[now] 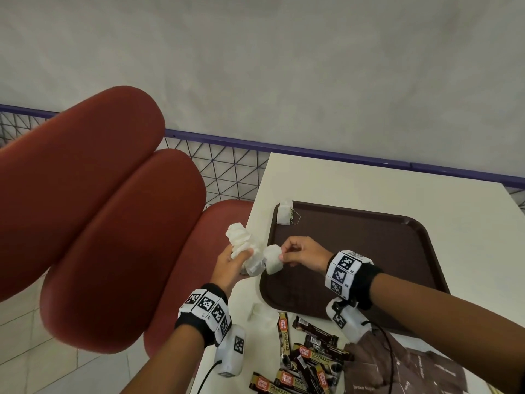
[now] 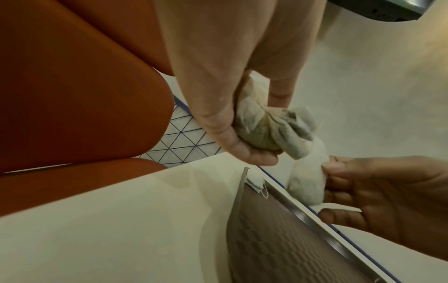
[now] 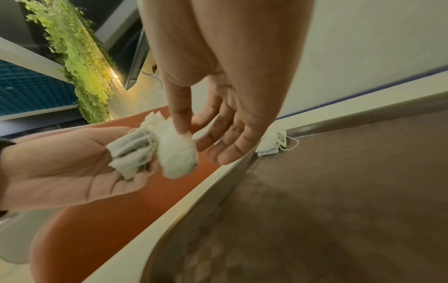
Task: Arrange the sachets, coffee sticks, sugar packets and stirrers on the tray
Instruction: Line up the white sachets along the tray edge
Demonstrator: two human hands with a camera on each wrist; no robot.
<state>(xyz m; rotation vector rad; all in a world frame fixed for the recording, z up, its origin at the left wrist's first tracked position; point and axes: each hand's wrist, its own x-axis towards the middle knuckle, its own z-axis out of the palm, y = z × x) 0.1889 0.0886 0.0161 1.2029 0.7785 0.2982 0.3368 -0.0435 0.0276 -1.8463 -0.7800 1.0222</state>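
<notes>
Tea bags (image 1: 243,251): bunch clutched in left hand (image 1: 228,265), fingers and thumb curled round it, just off the table's left edge, above the red seat (image 1: 181,280). Strings tangled among the bags in right wrist view.

Single tea bag (image 1: 273,258): pinched between thumb and forefinger of right hand (image 1: 302,255), remaining fingers loosely extended. Hangs touching the bunch, directly between the two hands, over the left rim of the tray (image 1: 355,251).

Placed tea bag (image 1: 285,213): lying at far left corner of tray, beyond the right hand, partly over the rim; string trailing onto tray surface.

Tray: brown, flat on white table (image 1: 369,183), under and to the right of the right hand.

Coffee sticks (image 1: 306,356): loose heap on table, nearer than both hands, between the two wrists. Black and gold wrappers, overlapping, several orientations.

Brown packets (image 1: 412,368): beneath right forearm, near side of tray, touching the coffee sticks heap on its right. Print too blurred to read fully.

Small white item (image 1: 257,311) on table just beyond left wrist; identity unclear.

Stirrers: cannot locate in any view.
</notes>
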